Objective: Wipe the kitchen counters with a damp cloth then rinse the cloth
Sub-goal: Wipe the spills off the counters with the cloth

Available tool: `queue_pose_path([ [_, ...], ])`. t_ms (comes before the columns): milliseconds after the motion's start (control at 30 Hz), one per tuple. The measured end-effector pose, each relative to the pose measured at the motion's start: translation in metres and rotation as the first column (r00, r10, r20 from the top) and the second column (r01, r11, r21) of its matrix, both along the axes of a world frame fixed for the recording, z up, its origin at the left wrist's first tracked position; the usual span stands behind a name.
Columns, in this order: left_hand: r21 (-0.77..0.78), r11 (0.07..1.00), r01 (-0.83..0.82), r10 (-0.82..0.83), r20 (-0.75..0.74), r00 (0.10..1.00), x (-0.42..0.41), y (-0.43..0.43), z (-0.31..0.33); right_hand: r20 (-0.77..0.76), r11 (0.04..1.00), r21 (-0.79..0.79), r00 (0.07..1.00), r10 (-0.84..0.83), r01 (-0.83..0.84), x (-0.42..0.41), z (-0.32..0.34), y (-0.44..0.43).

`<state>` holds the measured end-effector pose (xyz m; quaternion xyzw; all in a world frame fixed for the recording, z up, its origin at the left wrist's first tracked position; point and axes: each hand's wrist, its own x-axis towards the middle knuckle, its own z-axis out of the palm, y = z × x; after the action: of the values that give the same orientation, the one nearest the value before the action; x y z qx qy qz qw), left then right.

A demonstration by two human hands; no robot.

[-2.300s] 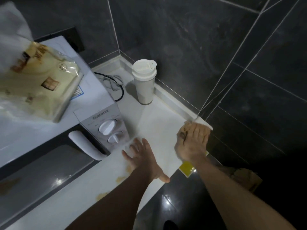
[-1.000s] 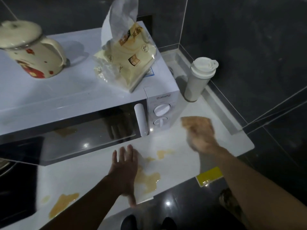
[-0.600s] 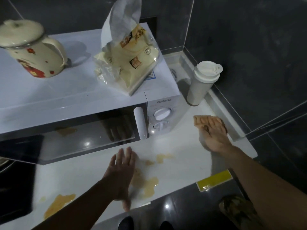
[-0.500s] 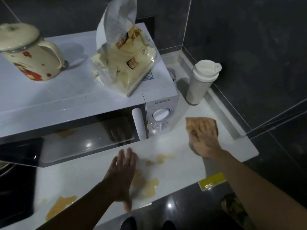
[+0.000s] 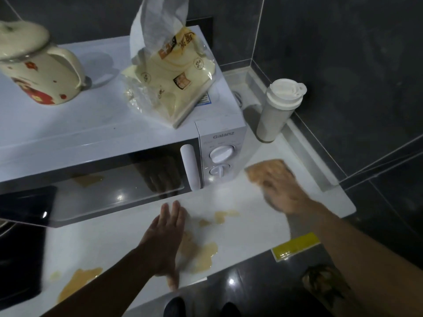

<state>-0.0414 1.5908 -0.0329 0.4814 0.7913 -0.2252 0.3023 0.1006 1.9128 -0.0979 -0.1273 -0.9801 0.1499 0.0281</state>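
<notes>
My right hand (image 5: 283, 193) presses flat on a tan cloth (image 5: 263, 170) on the white counter (image 5: 256, 225), just right of the microwave's dials; the hand is motion-blurred. My left hand (image 5: 166, 239) lies flat with straight fingers on the counter in front of the microwave door. Beside the left hand spreads a yellowish spill (image 5: 201, 255). Smaller spill patches (image 5: 225, 217) lie between the two hands. Another puddle (image 5: 75, 280) sits at the counter's front left.
A white microwave (image 5: 219, 143) stands on the counter, with a bread bag (image 5: 169, 81) and a cream kettle (image 5: 39, 72) on top. A lidded tumbler (image 5: 278, 110) stands in the back right corner. Dark tiled walls enclose the corner. A black cooktop (image 5: 20, 248) lies at left.
My right hand has been sliding the cloth back and forth over the counter's right end, now nearer the microwave. My left hand has stayed flat on the counter.
</notes>
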Motion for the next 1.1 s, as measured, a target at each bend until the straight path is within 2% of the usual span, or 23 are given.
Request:
queue_pose_path([
  [67,0.003,1.000,-0.008,0.008,-0.003,1.000,0.001,0.001,-0.001,0.005,0.909,-0.071,0.911,-0.412,0.411,0.002,0.002,0.032],
  [100,0.003,1.000,-0.006,0.006,-0.011,1.000,0.001,0.001,0.000,0.023,0.884,0.006,0.884,-0.467,0.467,-0.002,-0.001,0.023],
  [133,-0.001,1.000,0.000,0.000,-0.014,1.000,0.001,0.002,0.000,0.008,0.908,0.045,0.909,-0.417,0.416,-0.007,-0.007,0.003],
  [200,-0.008,1.000,0.002,-0.002,-0.009,1.000,0.002,0.001,0.002,0.023,0.997,0.058,0.998,-0.061,0.059,-0.006,-0.008,-0.037],
  [233,-0.007,1.000,0.003,-0.003,-0.011,1.000,0.001,0.001,0.001,0.030,0.995,0.044,0.996,0.087,-0.088,0.000,-0.013,-0.042],
  [267,-0.004,1.000,0.000,0.000,-0.009,1.000,0.001,0.001,0.001,-0.013,0.989,-0.007,0.989,0.147,-0.147,0.005,-0.009,-0.034],
  [333,-0.006,1.000,-0.020,0.020,0.009,1.000,0.002,0.000,-0.001,-0.087,0.987,-0.102,0.987,-0.135,0.126,0.009,-0.005,0.003],
  [400,0.007,0.999,-0.035,0.035,0.012,0.999,0.001,-0.001,-0.003,0.053,0.872,-0.041,0.873,-0.486,0.488,0.018,0.006,0.004],
  [433,0.009,0.999,-0.034,0.034,0.015,0.999,0.001,-0.001,-0.002,0.064,0.873,0.010,0.870,-0.488,0.488,0.019,0.003,-0.017],
  [500,0.007,1.000,-0.030,0.030,0.024,0.999,0.000,-0.001,0.000,0.066,0.973,-0.001,0.971,-0.230,0.230,0.019,0.004,-0.080],
  [567,0.008,0.999,-0.032,0.032,0.026,0.999,0.000,-0.001,0.000,0.161,0.996,-0.044,0.983,0.088,-0.082,0.038,-0.002,-0.117],
  [600,0.003,0.999,-0.038,0.037,0.029,0.999,0.000,-0.001,0.000,0.164,0.992,-0.059,0.979,0.123,-0.114,0.043,0.000,-0.110],
  [633,0.001,0.999,-0.044,0.043,0.034,0.998,0.000,-0.001,0.000,0.143,0.996,-0.084,0.989,0.039,-0.028,0.044,0.000,-0.094],
  [667,0.001,0.999,-0.052,0.052,0.039,0.998,0.000,-0.002,-0.001,0.131,0.982,-0.111,0.982,-0.138,0.153,0.043,0.000,-0.077],
  [733,0.003,0.998,-0.070,0.070,0.053,0.996,0.000,-0.002,-0.001,0.205,0.856,-0.110,0.854,-0.478,0.506,0.032,0.004,-0.064],
  [767,0.003,0.997,-0.075,0.075,0.062,0.995,0.000,-0.001,-0.001,0.235,0.835,-0.071,0.823,-0.518,0.546,0.021,0.005,-0.080],
  [800,0.004,0.997,-0.081,0.080,0.072,0.994,-0.001,-0.002,0.000,0.209,0.865,-0.038,0.851,-0.482,0.500,0.010,0.002,-0.106],
  [867,0.016,0.995,-0.101,0.100,0.091,0.991,-0.003,-0.005,-0.002,0.201,0.972,-0.052,0.956,-0.213,0.227,0.005,-0.001,-0.158],
  [933,0.036,0.992,-0.117,0.112,0.110,0.988,-0.004,-0.010,-0.003,0.189,0.994,-0.101,0.981,-0.030,0.050,0.013,0.006,-0.158],
  [967,0.043,0.992,-0.120,0.114,0.117,0.987,-0.004,-0.011,-0.004,0.118,0.987,-0.128,0.990,-0.080,0.095,0.014,0.008,-0.142],
  [1033,0.053,0.993,-0.106,0.100,0.101,0.990,-0.006,-0.013,-0.006,0.056,0.902,-0.125,0.911,-0.409,0.413,0.016,0.016,-0.113],
  [1067,0.056,0.995,-0.085,0.080,0.083,0.993,-0.007,-0.013,-0.007,0.160,0.816,-0.128,0.823,-0.544,0.564,0.013,0.019,-0.111],
  [1100,0.059,0.996,-0.066,0.062,0.069,0.996,-0.008,-0.014,-0.007,0.228,0.775,-0.114,0.776,-0.588,0.622,0.003,0.017,-0.122],
])
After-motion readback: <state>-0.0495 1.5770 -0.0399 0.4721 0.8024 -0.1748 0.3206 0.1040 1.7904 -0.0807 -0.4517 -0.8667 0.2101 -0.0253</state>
